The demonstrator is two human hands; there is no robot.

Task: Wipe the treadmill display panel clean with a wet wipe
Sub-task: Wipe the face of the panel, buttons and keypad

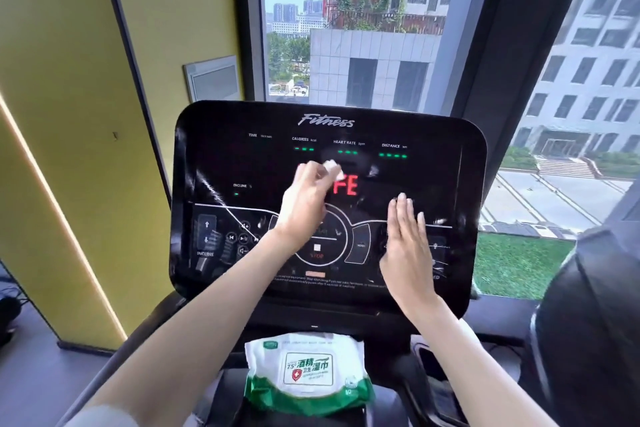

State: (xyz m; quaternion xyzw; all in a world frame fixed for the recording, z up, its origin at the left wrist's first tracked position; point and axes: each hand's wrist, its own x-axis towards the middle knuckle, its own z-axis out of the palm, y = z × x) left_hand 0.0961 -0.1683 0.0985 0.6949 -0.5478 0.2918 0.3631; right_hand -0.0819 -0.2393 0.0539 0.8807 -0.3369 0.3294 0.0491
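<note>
My left hand [308,198] pinched 1 crumpled white wipe [330,168] between curled fingers and thumb, held at the upper middle of the panel [214,156], just left of the 2 red letters showing, "FE". My right hand [408,246] was open, its fingers straight and close together, flat over the panel's lower right part. I could not tell whether it touched the glass.

The 1 black panel stood tilted before me, with 4 headings across its top: TIME, CALORIES, HEART RATE and DISTANCE. Green dashes glowed under 3 of them. Pale streaks and smears showed on its left side.

Below the panel, between my 2 forearms, lay 1 white and green pack [308,374] of wipes, label up. Behind the panel was a window [381,28], and to the left a yellow wall [52,80].
</note>
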